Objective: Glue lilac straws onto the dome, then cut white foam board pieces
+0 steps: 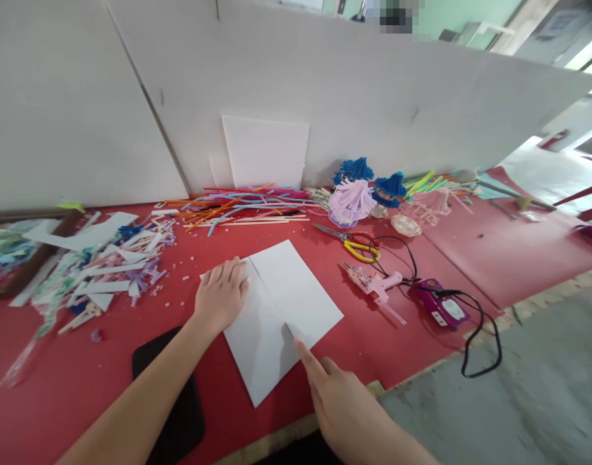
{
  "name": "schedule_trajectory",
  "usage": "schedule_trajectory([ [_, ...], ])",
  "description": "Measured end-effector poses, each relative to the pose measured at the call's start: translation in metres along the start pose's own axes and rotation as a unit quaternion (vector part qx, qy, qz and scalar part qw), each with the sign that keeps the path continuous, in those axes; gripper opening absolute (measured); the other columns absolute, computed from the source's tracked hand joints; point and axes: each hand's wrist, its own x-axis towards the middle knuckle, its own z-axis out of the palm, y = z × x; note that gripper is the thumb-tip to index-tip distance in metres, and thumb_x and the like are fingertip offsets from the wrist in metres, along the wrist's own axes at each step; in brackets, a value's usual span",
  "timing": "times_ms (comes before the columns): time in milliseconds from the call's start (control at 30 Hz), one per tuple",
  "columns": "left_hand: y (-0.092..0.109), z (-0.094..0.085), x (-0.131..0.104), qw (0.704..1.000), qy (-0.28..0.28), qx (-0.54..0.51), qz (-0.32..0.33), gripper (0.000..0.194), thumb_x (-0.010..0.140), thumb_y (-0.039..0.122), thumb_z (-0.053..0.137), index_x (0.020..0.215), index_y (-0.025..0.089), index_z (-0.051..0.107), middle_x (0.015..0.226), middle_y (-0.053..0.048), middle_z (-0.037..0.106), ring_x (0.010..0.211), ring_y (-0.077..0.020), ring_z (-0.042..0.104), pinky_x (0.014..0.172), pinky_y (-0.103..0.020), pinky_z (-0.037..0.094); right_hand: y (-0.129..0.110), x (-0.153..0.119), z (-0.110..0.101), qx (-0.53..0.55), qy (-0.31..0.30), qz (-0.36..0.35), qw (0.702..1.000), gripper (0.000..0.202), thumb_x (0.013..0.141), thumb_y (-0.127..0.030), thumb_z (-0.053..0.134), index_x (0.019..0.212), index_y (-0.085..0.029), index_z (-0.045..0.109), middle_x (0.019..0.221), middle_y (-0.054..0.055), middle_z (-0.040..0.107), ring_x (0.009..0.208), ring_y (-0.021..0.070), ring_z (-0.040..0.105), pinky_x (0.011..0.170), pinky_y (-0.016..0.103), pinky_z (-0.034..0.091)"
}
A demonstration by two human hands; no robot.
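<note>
A white sheet or board (276, 297) lies at an angle on the red table, with a thin dark line near its upper left edge. My left hand (222, 292) presses flat on its left corner, fingers spread. Close to the sheet's lower right edge, my right hand (337, 394) is closed with the index finger stretched forward. A thin dark blade (289, 330) shows just ahead of that fingertip, over the sheet. The handle is hidden in my right hand.
A dark phone-like slab (179, 413) lies under my left forearm. Scraps (106, 271) are piled left. Colored sticks (247, 206) line the wall. To the right are scissors (332, 232), yellow-handled pliers (361, 250), a pink glue gun (373, 283) and a purple power strip (439, 302) with black cord.
</note>
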Motion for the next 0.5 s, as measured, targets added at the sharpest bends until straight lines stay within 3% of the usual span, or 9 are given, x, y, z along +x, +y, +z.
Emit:
schedule_trajectory([
  [133, 0.0, 0.0, 0.0, 1.0, 0.0, 0.008, -0.006, 0.036, 0.09, 0.035, 0.057, 0.121, 0.018, 0.053, 0.124, -0.009, 0.054, 0.105, -0.0238, 0.058, 0.087, -0.046, 0.05, 0.002, -0.005, 0.003, 0.037, -0.011, 0.002, 0.999, 0.07, 0.088, -0.008, 0.032, 0.152, -0.022, 0.01, 0.112, 0.018, 0.062, 0.089, 0.0317, 0.066, 0.071, 0.037, 0.047],
  [500, -0.001, -0.003, -0.001, 1.0, -0.005, 0.006, -0.013, 0.035, 0.09, 0.035, 0.057, 0.121, 0.018, 0.053, 0.124, -0.009, 0.055, 0.104, -0.0233, 0.058, 0.086, -0.046, 0.05, 0.017, -0.002, 0.03, 0.021, 0.008, -0.028, 0.999, 0.079, 0.081, -0.006, 0.038, 0.152, -0.016, 0.006, 0.113, 0.023, 0.061, 0.086, 0.0323, 0.067, 0.074, 0.043, 0.05],
])
